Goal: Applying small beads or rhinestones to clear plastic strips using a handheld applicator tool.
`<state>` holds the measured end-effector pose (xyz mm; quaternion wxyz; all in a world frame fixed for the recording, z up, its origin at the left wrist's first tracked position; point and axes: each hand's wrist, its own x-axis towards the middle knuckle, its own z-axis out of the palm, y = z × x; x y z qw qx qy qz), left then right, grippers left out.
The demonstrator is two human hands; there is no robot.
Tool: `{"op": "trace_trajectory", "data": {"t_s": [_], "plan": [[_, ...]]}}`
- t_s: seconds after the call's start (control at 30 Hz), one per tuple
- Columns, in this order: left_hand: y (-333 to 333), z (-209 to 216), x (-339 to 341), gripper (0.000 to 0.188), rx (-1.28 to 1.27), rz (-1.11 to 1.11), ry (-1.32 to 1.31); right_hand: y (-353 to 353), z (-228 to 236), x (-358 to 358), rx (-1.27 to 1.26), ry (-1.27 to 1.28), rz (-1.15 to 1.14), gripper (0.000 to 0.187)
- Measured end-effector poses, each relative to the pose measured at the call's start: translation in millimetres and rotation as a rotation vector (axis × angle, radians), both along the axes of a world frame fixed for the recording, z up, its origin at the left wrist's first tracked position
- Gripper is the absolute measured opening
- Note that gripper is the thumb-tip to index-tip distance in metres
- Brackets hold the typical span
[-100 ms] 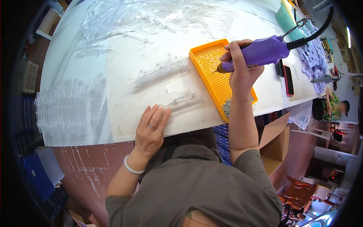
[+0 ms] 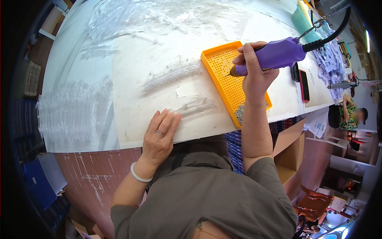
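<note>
My right hand (image 2: 256,71) is wrapped round a purple electric screwdriver (image 2: 280,53), its tip pointing down and left over a yellow perforated tray (image 2: 223,93). Small screws (image 2: 239,113) are heaped at the tray's near end, and more sit in its holes. On the table's near edge my left hand (image 2: 161,133) lies with fingers stretched out, fingertips at the end of a clear plastic strip (image 2: 195,106). Beyond that strip rests a bunch of similar clear strips (image 2: 171,75), with a small white scrap (image 2: 186,92) between them.
Clear strips are stacked at the table's left (image 2: 73,111) and piled at its far side (image 2: 115,22). On the right are a phone (image 2: 304,85), a teal basket (image 2: 301,20) and a heap of pale pieces (image 2: 330,57). A cardboard box (image 2: 290,153) stands below; another person (image 2: 348,113) is farther right.
The whole view has shifted very slightly. Both hands and the screwdriver keep nearly the same places over the table and tray.
</note>
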<state>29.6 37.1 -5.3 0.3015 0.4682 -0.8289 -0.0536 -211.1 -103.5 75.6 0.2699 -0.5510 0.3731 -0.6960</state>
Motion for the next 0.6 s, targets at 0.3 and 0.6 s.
{"op": "trace_trajectory", "data": {"t_s": [0.3,0.6], "plan": [[-0.3,-1.7,0.7,0.049,-0.024,0.009,0.039,-0.5,-0.5,-5.3,0.051,0.099,0.135,0.004],[1.0,-1.1,0.9,0.048,-0.018,0.016,0.072,-4.3,-1.6,-6.6,-0.006,0.002,0.113,0.005]]}}
